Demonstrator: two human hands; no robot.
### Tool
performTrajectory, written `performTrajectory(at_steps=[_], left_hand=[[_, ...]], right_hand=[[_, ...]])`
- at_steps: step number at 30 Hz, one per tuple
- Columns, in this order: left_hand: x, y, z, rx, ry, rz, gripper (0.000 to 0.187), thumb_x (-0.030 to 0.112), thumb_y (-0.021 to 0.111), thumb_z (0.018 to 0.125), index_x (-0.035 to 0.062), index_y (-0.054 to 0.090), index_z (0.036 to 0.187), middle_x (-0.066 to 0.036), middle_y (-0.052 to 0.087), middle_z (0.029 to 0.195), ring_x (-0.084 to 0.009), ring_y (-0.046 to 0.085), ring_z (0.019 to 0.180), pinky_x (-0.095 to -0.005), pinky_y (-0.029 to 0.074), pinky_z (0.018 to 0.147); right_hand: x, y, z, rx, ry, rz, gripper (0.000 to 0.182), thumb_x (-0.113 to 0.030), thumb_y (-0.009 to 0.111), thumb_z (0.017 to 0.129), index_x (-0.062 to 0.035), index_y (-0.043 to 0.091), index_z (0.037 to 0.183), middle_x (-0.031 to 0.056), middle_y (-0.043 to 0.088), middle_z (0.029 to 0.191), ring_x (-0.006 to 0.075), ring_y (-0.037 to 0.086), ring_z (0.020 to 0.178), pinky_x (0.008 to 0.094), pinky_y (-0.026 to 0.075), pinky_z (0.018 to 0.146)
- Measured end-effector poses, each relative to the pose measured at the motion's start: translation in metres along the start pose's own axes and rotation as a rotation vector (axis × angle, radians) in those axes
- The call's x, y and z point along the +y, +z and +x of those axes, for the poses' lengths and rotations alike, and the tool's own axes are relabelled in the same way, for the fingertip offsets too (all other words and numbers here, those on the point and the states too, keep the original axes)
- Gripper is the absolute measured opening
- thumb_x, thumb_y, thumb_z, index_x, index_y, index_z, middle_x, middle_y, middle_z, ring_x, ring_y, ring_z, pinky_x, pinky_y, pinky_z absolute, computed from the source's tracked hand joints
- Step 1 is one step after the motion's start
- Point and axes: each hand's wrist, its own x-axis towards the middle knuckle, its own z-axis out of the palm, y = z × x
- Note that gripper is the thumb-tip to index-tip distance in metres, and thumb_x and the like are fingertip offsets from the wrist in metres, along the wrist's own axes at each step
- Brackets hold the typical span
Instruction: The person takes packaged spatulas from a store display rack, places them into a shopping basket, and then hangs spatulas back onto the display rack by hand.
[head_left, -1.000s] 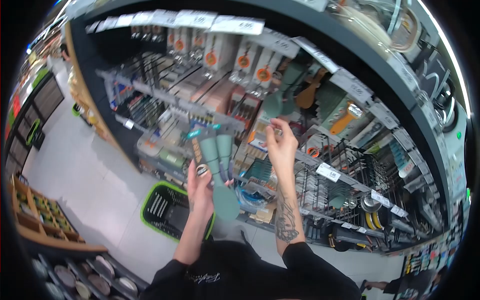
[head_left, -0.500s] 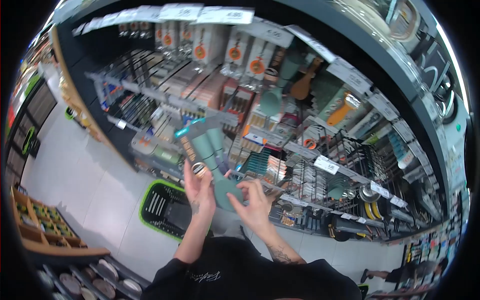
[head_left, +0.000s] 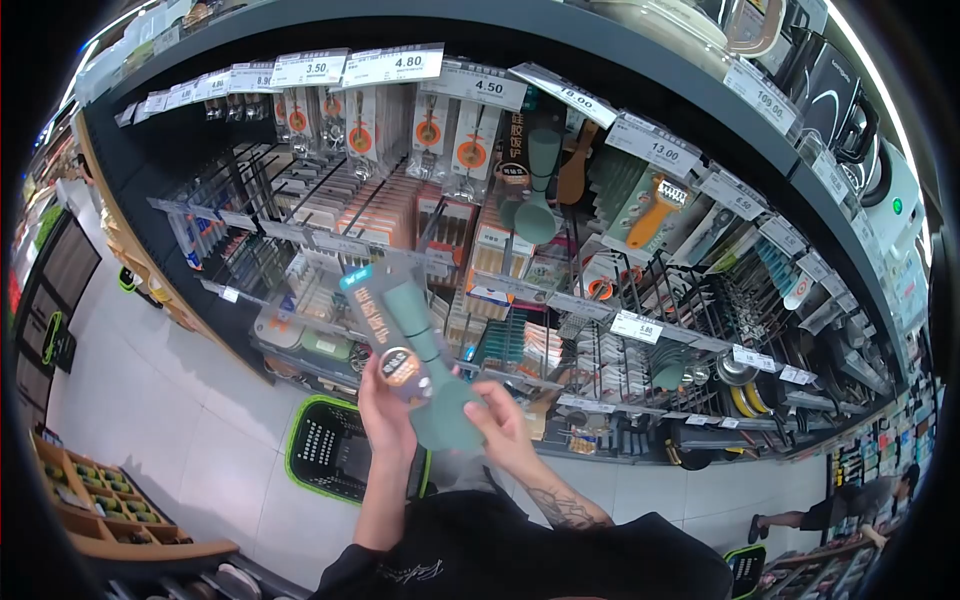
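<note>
A green rice paddle (head_left: pixel 447 415) on a dark printed card (head_left: pixel 375 325) is held before me, handle tilted up to the left. My left hand (head_left: pixel 388 415) is closed around the lower left edge of the card, some fingers hidden behind it. My right hand (head_left: pixel 503 425) pinches the right side of the broad paddle head, thumb in front. Beyond them, a similar green paddle (head_left: pixel 537 215) hangs on the rack beside a brown wooden paddle (head_left: pixel 573 175).
Racks of packaged kitchen tools with price tags (head_left: pixel 640 327) stretch across ahead. A black basket with green rim (head_left: pixel 292 450) stands on the floor left of my arms. An orange peeler (head_left: pixel 655 220) hangs to the right. Another person (head_left: pixel 850 505) is at far right.
The paddle has turned slightly, its head now facing me more fully and a little lower. Both hands keep their hold. My view has shifted, with the shelf appearing further left.
</note>
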Motion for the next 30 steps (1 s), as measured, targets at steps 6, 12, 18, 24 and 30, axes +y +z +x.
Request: performTrajectory(at_steps=[6, 12, 18, 24, 30], left_hand=[[0.010, -0.002, -0.003, -0.095, -0.026, 0.076, 0.047, 0.021, 0.046, 0.097, 0.0044, 0.043, 0.141, -0.014, 0.057, 0.120, -0.0258, 0.060, 0.103, -0.0427, 0.055, 0.084], [0.003, -0.013, 0.000, -0.073, -0.039, 0.076, 0.047, 0.008, 0.050, 0.092, 0.0039, 0.044, 0.139, -0.017, 0.061, 0.110, -0.0270, 0.065, 0.088, -0.0427, 0.057, 0.077], [0.005, -0.004, -0.006, -0.113, -0.065, 0.090, 0.046, 0.005, 0.051, 0.091, 0.0022, 0.045, 0.137, -0.015, 0.061, 0.114, -0.0246, 0.065, 0.090, -0.0423, 0.058, 0.078], [0.007, 0.001, -0.010, -0.138, -0.064, 0.056, 0.047, 0.002, 0.051, 0.091, 0.0006, 0.043, 0.137, -0.018, 0.059, 0.117, -0.0285, 0.065, 0.096, -0.0425, 0.058, 0.080], [0.007, 0.002, -0.011, -0.171, -0.068, 0.072, 0.047, -0.001, 0.049, 0.091, 0.0002, 0.042, 0.137, -0.019, 0.058, 0.119, -0.0287, 0.065, 0.099, -0.0426, 0.058, 0.081]], right_hand=[[-0.058, -0.032, 0.022, 0.321, -0.302, -0.097, 0.024, -0.020, 0.049, 0.102, -0.0034, 0.042, 0.118, 0.0137, 0.059, 0.102, 0.0186, 0.065, 0.069, 0.0321, 0.058, 0.046], [-0.106, -0.079, 0.056, 0.484, -0.488, -0.339, 0.028, -0.029, 0.051, 0.102, -0.0052, 0.044, 0.116, 0.0065, 0.058, 0.089, 0.0085, 0.056, 0.058, 0.0212, 0.043, 0.040], [-0.125, -0.085, 0.081, 0.607, -0.556, -0.494, 0.024, -0.029, 0.051, 0.103, -0.0081, 0.049, 0.114, -0.0004, 0.056, 0.088, 0.0022, 0.050, 0.061, 0.0168, 0.037, 0.043], [-0.120, -0.099, 0.101, 0.623, -0.510, -0.442, 0.023, -0.028, 0.051, 0.103, -0.0076, 0.049, 0.113, -0.0008, 0.054, 0.080, 0.0024, 0.048, 0.056, 0.0186, 0.034, 0.040], [-0.110, -0.124, 0.147, 0.430, -0.324, -0.593, 0.024, -0.025, 0.051, 0.102, -0.0034, 0.050, 0.114, 0.0069, 0.061, 0.085, 0.0091, 0.054, 0.053, 0.0233, 0.039, 0.038]])
